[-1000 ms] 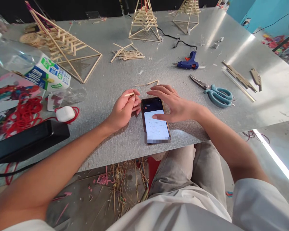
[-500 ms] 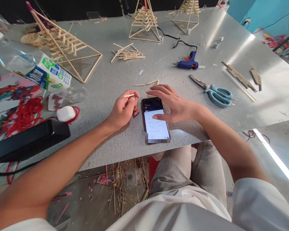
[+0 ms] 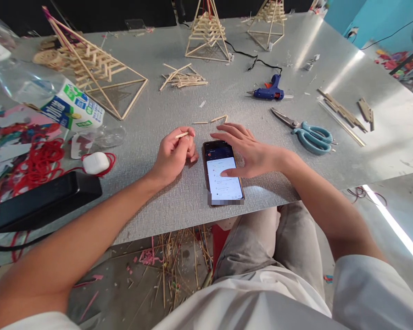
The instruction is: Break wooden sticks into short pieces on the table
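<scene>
My left hand (image 3: 176,153) is closed round a short thin wooden stick (image 3: 181,135), resting on the grey table just left of a smartphone (image 3: 224,185). The phone lies flat with its screen lit, showing lines of text. Over its upper right side spreads my right hand (image 3: 246,151), fingers apart and holding nothing. The right thumb is at the screen; whether it touches the glass I cannot tell. Beyond the hands lie a few short sticks (image 3: 219,118), and farther back a pile of sticks (image 3: 187,79).
Blue-handled scissors (image 3: 313,136) and a blue glue gun (image 3: 269,90) lie to the right, near grey-brown strips (image 3: 342,109). Stick frames (image 3: 206,39) stand at the back. On the left are a plastic bottle (image 3: 55,91), red cord (image 3: 43,160), a white case (image 3: 95,162) and a black device (image 3: 44,201).
My right thumb has slid slightly down the phone, and the text on the screen has shifted. My left hand still holds the stick, turned a little.
</scene>
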The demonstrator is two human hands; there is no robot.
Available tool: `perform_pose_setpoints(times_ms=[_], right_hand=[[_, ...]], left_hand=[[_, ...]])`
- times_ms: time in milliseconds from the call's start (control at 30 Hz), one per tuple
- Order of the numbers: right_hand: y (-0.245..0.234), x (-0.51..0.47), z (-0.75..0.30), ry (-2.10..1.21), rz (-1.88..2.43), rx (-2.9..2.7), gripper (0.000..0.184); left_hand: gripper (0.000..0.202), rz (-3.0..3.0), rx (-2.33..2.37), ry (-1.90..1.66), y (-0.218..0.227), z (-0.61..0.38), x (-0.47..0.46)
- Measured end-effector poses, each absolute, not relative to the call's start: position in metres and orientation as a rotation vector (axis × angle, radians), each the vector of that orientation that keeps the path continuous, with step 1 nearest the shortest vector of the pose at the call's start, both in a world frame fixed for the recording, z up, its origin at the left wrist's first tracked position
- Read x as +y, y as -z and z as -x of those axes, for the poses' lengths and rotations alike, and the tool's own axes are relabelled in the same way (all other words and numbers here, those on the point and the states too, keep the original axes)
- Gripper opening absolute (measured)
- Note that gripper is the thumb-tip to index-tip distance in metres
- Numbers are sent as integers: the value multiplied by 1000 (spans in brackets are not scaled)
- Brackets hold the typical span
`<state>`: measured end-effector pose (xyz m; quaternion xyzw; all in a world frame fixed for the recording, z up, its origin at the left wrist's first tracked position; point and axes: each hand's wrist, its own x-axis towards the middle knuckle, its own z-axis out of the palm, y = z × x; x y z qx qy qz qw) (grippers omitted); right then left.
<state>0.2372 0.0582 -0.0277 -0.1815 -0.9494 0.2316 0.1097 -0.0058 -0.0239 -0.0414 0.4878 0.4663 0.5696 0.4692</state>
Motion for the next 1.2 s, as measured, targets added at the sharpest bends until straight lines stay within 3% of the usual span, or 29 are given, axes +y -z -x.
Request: perform_pose_setpoints(times_ms=[233, 633, 1200], right_hand=[[26, 59, -237, -689, 531, -2773, 92], [21, 59, -237, -620, 495, -2690, 77], [21, 60, -237, -625, 498, -2684, 77]], left_hand=[[9, -1155, 1132, -1438, 43, 9, -22], [21, -1099, 1073, -1361, 46, 9, -18], [15, -1114, 1120, -1291, 43, 10, -21]])
